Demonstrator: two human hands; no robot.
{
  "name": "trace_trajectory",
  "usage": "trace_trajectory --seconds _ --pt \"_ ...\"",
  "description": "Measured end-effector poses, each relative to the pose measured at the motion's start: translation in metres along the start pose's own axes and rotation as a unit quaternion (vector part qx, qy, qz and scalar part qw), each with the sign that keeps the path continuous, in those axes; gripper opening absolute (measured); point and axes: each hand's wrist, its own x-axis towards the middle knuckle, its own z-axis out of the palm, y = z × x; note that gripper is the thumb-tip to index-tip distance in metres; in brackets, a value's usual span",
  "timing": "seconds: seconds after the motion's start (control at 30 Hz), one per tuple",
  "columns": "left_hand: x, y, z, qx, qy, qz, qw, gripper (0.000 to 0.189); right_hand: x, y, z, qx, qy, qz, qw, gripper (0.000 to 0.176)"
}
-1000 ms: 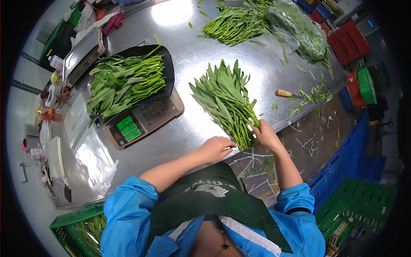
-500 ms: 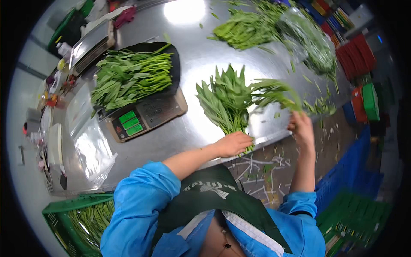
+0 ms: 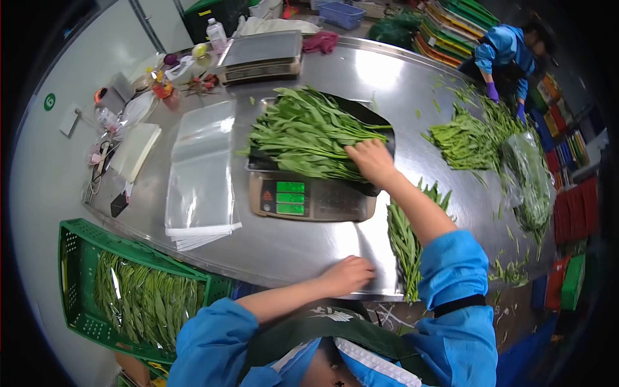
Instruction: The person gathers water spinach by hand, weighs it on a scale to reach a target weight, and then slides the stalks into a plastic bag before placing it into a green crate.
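A thick pile of leafy green vegetables (image 3: 303, 132) lies on the black tray of a digital scale (image 3: 322, 200) with green lit displays. My right hand (image 3: 373, 161) reaches over to the stem ends of this pile, its fingers closed around some stems. Near the front edge of the table, my left hand (image 3: 348, 276) rests with nothing visible in it, fingers loosely stretched out. A smaller bunch of greens (image 3: 405, 248) lies to the right of the scale, partly hidden under my right forearm.
Clear plastic bags (image 3: 201, 174) lie left of the scale; a second scale (image 3: 261, 55) stands behind. A green crate (image 3: 71, 271) holds bagged greens at lower left. More greens (image 3: 461, 138) and a filled bag (image 3: 532, 187) are at right, where a purple-gloved co-worker (image 3: 506, 55) bends over the table.
My view has turned left. My left hand has let go of the smaller bunch, now lying on the table. My right hand has moved from the right side to the pile on the scale.
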Motion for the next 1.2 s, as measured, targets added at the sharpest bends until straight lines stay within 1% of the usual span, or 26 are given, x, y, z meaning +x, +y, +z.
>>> trace_trajectory --seconds 0.03,0.1,0.23,0.3,0.37,0.43,0.5,0.53,0.57,0.6,0.63,0.67,0.7,0.77,0.8,0.83,0.9,0.93,0.97,1.0,1.03,1.07,1.1,1.13,1.17,1.2 --pt "-0.022 -0.012 -0.014 0.008 0.038 -0.038 0.999 0.017 0.0 0.007 -0.012 -0.011 0.016 -0.012 1.0 0.036" --pt "-0.069 -0.033 -0.043 0.004 0.084 -0.181 0.98 0.016 -0.006 0.007 -0.036 0.009 -0.004 0.042 0.999 0.047" --pt "-0.11 -0.042 -0.136 0.044 0.271 -0.319 0.907 0.012 -0.047 -0.009 -0.096 0.178 0.17 0.151 0.957 0.05" --pt "-0.106 -0.042 -0.187 0.052 0.356 -0.351 0.865 0.01 -0.073 -0.031 -0.099 0.33 0.207 0.27 0.88 0.031" --pt "-0.096 -0.059 -0.226 0.085 0.38 -0.296 0.872 0.017 -0.097 -0.055 -0.079 0.428 0.168 0.312 0.831 0.015" --pt "-0.056 -0.061 -0.264 0.22 0.347 -0.147 0.9 0.028 -0.103 -0.085 -0.059 0.509 0.065 0.308 0.801 0.011" --pt "-0.014 -0.083 -0.282 0.354 0.277 -0.06 0.891 0.038 -0.093 -0.11 -0.046 0.562 0.016 0.246 0.79 0.013" --pt "-0.012 -0.111 -0.288 0.351 0.278 -0.065 0.892 0.038 -0.089 -0.115 -0.03 0.616 -0.035 0.243 0.749 0.018" --pt "-0.014 -0.147 -0.29 0.334 0.135 -0.089 0.929 0.039 -0.083 -0.118 -0.013 0.664 -0.082 0.237 0.704 0.026" --pt "-0.009 -0.152 -0.292 0.311 -0.009 -0.11 0.944 0.04 -0.074 -0.123 -0.006 0.662 -0.082 0.234 0.707 0.026" --pt "-0.009 -0.151 -0.285 0.314 -0.003 -0.107 0.943 0.04 -0.065 -0.126 -0.002 0.744 -0.029 0.309 0.592 0.036" --pt "-0.002 -0.125 -0.274 0.305 -0.053 -0.133 0.942 0.039 -0.06 -0.124 0.002 0.805 0.026 0.375 0.459 0.048" --pt "0.006 -0.093 -0.262 0.295 -0.108 -0.156 0.937 0.038 -0.059 -0.117 0.006 0.86 0.058 0.386 0.33 0.063" --pt "0.021 -0.015 -0.235 0.141 -0.164 -0.165 0.962 0.027 -0.056 -0.108 -0.017 0.924 0.138 0.323 0.151 0.056" --pt "0.029 -0.017 -0.235 0.143 -0.171 -0.156 0.962 0.027 -0.062 -0.1 -0.011 0.919 0.174 0.339 0.101 0.051" --pt "0.04 -0.027 -0.239 0.043 -0.045 -0.183 0.981 0.026 -0.071 -0.093 -0.015 0.897 0.182 0.385 0.123 0.043" --pt "0.057 -0.054 -0.249 -0.162 0.206 -0.228 0.938 0.031 -0.112 -0.071 0.031 0.902 0.185 0.368 0.131 0.04" --pt "0.053 -0.082 -0.252 -0.161 0.201 -0.224 0.94 0.031 -0.113 -0.076 -0.009 0.884 0.177 0.402 0.162 0.038" --pt "0.042 -0.121 -0.252 -0.214 0.182 -0.293 0.914 0.029 -0.125 -0.071 -0.005 0.886 0.158 0.395 0.181 0.041" --pt "0.036 -0.149 -0.245 -0.265 0.164 -0.36 0.879 0.027 -0.137 -0.068 -0.001 0.898 0.121 0.379 0.186 0.043" --pt "0.03 -0.15 -0.217 -0.362 0.101 -0.456 0.807 0.03 -0.146 -0.065 0.002 0.909 0.082 0.362 0.191 0.045" --pt "0.027 -0.136 -0.183 -0.476 0.122 -0.459 0.74 0.038 -0.15 -0.066 0.013 0.848 0.07 0.434 0.296 0.057" --pt "0.021 -0.137 -0.153 -0.594 0.085 -0.373 0.708 0.049 -0.15 -0.062 0.01 0.787 0.005 0.472 0.398 0.068" --pt "0.022 -0.125 -0.13 -0.689 0.07 -0.349 0.632 0.054 -0.143 -0.068 0.009 0.699 0.025 0.468 0.54 0.073" --pt "0.024 -0.117 -0.108 -0.694 0.084 -0.364 0.616 0.059 -0.132 -0.078 0.007 0.593 0.046 0.45 0.666 0.078" --pt "0.035 -0.097 -0.092 -0.641 0.123 -0.335 0.68 0.062 -0.126 -0.085 -0.003 0.462 0.039 0.468 0.752 0.083"
